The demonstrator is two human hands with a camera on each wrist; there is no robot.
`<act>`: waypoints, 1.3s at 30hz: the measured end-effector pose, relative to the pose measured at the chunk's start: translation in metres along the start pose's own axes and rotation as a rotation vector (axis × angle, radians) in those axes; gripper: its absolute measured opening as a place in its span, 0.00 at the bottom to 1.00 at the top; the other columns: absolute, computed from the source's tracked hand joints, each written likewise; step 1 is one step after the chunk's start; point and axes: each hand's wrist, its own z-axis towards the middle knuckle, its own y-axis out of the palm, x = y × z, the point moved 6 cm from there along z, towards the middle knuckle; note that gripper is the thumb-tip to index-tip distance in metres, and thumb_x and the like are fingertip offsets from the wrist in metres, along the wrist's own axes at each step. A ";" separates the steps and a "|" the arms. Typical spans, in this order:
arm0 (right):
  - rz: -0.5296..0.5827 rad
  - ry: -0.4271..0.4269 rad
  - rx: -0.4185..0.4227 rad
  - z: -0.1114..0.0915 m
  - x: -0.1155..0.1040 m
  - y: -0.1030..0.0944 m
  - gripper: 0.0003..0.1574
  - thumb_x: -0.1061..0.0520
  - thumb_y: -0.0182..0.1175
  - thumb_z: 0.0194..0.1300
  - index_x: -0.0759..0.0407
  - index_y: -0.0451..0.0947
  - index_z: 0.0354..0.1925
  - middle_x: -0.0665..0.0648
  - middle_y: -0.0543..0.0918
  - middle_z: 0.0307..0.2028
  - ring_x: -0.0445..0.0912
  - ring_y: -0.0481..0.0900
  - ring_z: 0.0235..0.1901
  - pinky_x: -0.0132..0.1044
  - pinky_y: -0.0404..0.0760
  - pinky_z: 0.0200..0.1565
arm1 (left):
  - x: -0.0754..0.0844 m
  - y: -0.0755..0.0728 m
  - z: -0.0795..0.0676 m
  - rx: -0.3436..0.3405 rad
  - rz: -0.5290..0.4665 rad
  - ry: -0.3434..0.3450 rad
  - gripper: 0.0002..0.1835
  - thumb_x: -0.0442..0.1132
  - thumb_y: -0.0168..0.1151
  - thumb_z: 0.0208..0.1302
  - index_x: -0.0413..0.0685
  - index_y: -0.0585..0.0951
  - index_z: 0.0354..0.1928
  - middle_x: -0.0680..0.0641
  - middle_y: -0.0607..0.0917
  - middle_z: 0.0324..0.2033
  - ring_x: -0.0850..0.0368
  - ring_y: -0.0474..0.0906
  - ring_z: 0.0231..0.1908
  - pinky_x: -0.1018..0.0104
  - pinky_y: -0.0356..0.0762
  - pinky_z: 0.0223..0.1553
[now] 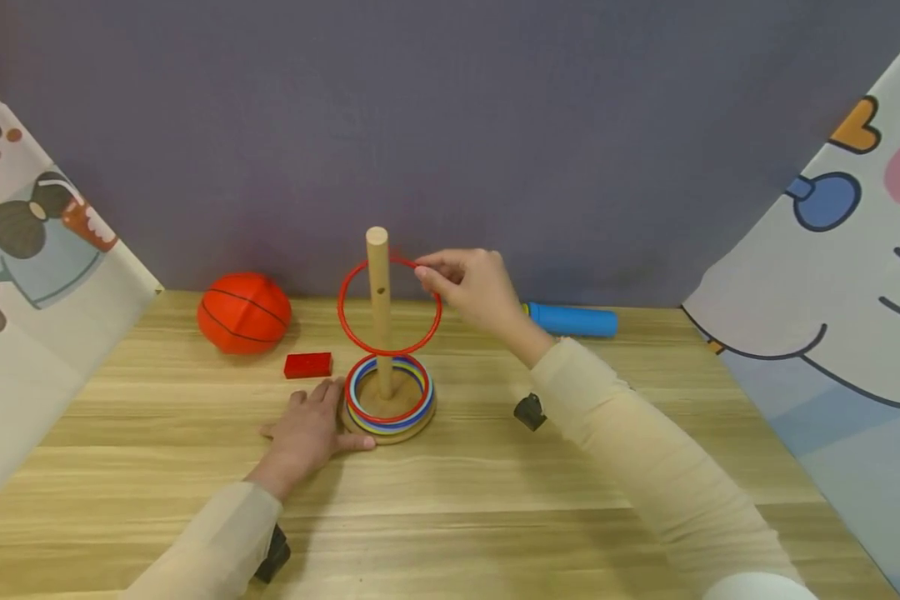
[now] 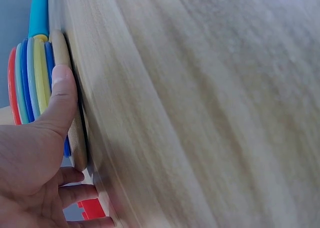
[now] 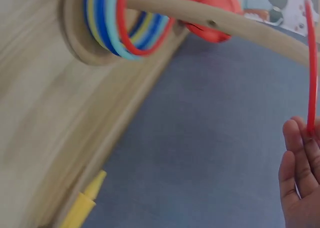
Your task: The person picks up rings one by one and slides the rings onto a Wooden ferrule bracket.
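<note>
A wooden post (image 1: 380, 308) rises from a round wooden base (image 1: 384, 407). Several coloured rings (image 1: 354, 417) in red, blue, light blue and yellow lie stacked around its foot. My right hand (image 1: 474, 287) pinches one red ring (image 1: 342, 321) by its right edge, up beside the post's upper half; in the head view this ring overlaps the post. In the right wrist view the held ring (image 3: 312, 77) appears near the post's upper end. My left hand (image 1: 309, 429) lies spread against the base's left side, its straight thumb (image 2: 62, 95) along the base's front edge.
A red basketball-patterned ball (image 1: 244, 313) and a red block (image 1: 308, 365) sit left of the post. Toward the right rear lies a blue cylinder (image 1: 577, 320) with a yellow end. A grey wall (image 1: 450, 125) bounds the table's back; printed panels flank both sides.
</note>
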 end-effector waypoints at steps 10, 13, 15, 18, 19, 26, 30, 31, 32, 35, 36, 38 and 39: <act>0.002 0.009 -0.158 -0.020 0.014 0.049 0.12 0.55 0.63 0.73 0.61 0.89 0.46 0.55 0.88 0.27 0.38 0.75 0.20 0.28 0.67 0.21 | 0.000 0.001 0.001 -0.007 -0.004 -0.011 0.61 0.69 0.75 0.45 0.41 0.63 0.75 0.35 0.65 0.73 0.27 0.62 0.65 0.08 0.57 0.40; 0.000 0.041 -0.192 -0.027 0.021 0.060 0.12 0.55 0.63 0.73 0.62 0.89 0.46 0.54 0.88 0.27 0.37 0.74 0.20 0.28 0.68 0.22 | 0.000 0.002 0.002 -0.010 0.010 -0.012 0.61 0.70 0.75 0.45 0.40 0.63 0.74 0.35 0.64 0.73 0.27 0.62 0.65 0.08 0.57 0.40; -0.012 0.054 -0.200 -0.032 0.026 0.067 0.12 0.55 0.63 0.73 0.61 0.89 0.46 0.53 0.88 0.27 0.37 0.75 0.20 0.29 0.70 0.26 | 0.000 0.002 0.001 -0.009 0.011 -0.013 0.62 0.70 0.75 0.45 0.39 0.63 0.75 0.35 0.64 0.73 0.27 0.63 0.64 0.08 0.57 0.40; -0.043 0.057 -0.193 -0.038 0.032 0.073 0.12 0.55 0.63 0.72 0.61 0.89 0.45 0.50 0.88 0.25 0.36 0.74 0.19 0.32 0.71 0.31 | 0.000 0.002 0.001 -0.004 0.006 -0.013 0.61 0.68 0.76 0.45 0.38 0.63 0.74 0.34 0.65 0.73 0.27 0.63 0.64 0.08 0.57 0.40; -0.049 0.056 -0.190 -0.040 0.034 0.075 0.12 0.55 0.64 0.72 0.61 0.89 0.44 0.49 0.88 0.25 0.36 0.75 0.19 0.32 0.71 0.32 | 0.001 0.001 0.001 -0.002 0.005 -0.012 0.60 0.68 0.76 0.46 0.38 0.64 0.73 0.34 0.66 0.72 0.27 0.63 0.64 0.08 0.57 0.40; -0.071 0.066 -0.196 -0.051 0.045 0.085 0.11 0.56 0.64 0.71 0.62 0.88 0.44 0.51 0.88 0.25 0.36 0.76 0.20 0.29 0.73 0.26 | 0.000 0.001 0.002 -0.011 0.024 -0.021 0.62 0.69 0.76 0.45 0.37 0.63 0.74 0.33 0.66 0.72 0.27 0.63 0.64 0.09 0.58 0.41; -0.085 0.076 -0.196 -0.054 0.048 0.089 0.11 0.56 0.64 0.72 0.61 0.88 0.45 0.51 0.88 0.26 0.37 0.79 0.22 0.30 0.76 0.28 | 0.000 0.001 0.000 -0.007 0.013 -0.019 0.62 0.68 0.76 0.45 0.38 0.62 0.75 0.34 0.66 0.72 0.27 0.63 0.64 0.09 0.58 0.41; -0.087 0.081 -0.197 -0.055 0.049 0.091 0.12 0.55 0.64 0.72 0.61 0.88 0.45 0.51 0.88 0.26 0.38 0.79 0.22 0.30 0.76 0.28 | 0.001 0.000 0.000 -0.005 0.011 -0.017 0.62 0.68 0.76 0.45 0.38 0.62 0.75 0.33 0.66 0.72 0.27 0.63 0.64 0.09 0.58 0.41; -0.090 0.085 -0.196 -0.056 0.050 0.092 0.12 0.55 0.64 0.72 0.61 0.88 0.44 0.50 0.88 0.26 0.38 0.79 0.22 0.30 0.76 0.27 | 0.001 0.000 0.000 -0.001 0.010 -0.015 0.62 0.68 0.76 0.45 0.38 0.62 0.75 0.33 0.66 0.71 0.27 0.63 0.64 0.09 0.59 0.41; -0.099 0.098 -0.178 -0.058 0.052 0.094 0.12 0.54 0.64 0.72 0.60 0.88 0.45 0.49 0.85 0.22 0.37 0.74 0.18 0.30 0.72 0.24 | 0.001 0.000 0.000 0.003 0.011 -0.010 0.63 0.69 0.76 0.44 0.39 0.62 0.75 0.33 0.66 0.71 0.27 0.63 0.63 0.09 0.59 0.40; -0.101 0.098 -0.168 -0.058 0.052 0.094 0.12 0.53 0.64 0.72 0.60 0.88 0.45 0.49 0.83 0.20 0.37 0.72 0.17 0.30 0.71 0.23 | 0.001 0.000 0.000 0.003 0.014 -0.010 0.63 0.69 0.76 0.44 0.39 0.62 0.75 0.33 0.66 0.72 0.27 0.63 0.64 0.09 0.59 0.40; -0.110 0.097 -0.148 -0.059 0.054 0.094 0.13 0.53 0.64 0.72 0.60 0.89 0.44 0.48 0.79 0.17 0.38 0.68 0.15 0.29 0.67 0.21 | 0.001 0.000 0.001 0.006 0.016 -0.008 0.63 0.69 0.76 0.44 0.39 0.62 0.75 0.34 0.67 0.71 0.27 0.64 0.63 0.09 0.59 0.40; -0.114 0.098 -0.141 -0.059 0.054 0.094 0.13 0.53 0.64 0.72 0.59 0.89 0.44 0.47 0.77 0.16 0.38 0.67 0.15 0.29 0.65 0.21 | 0.001 0.000 0.001 0.005 0.017 -0.009 0.63 0.69 0.76 0.44 0.39 0.62 0.75 0.34 0.67 0.72 0.27 0.63 0.64 0.09 0.59 0.41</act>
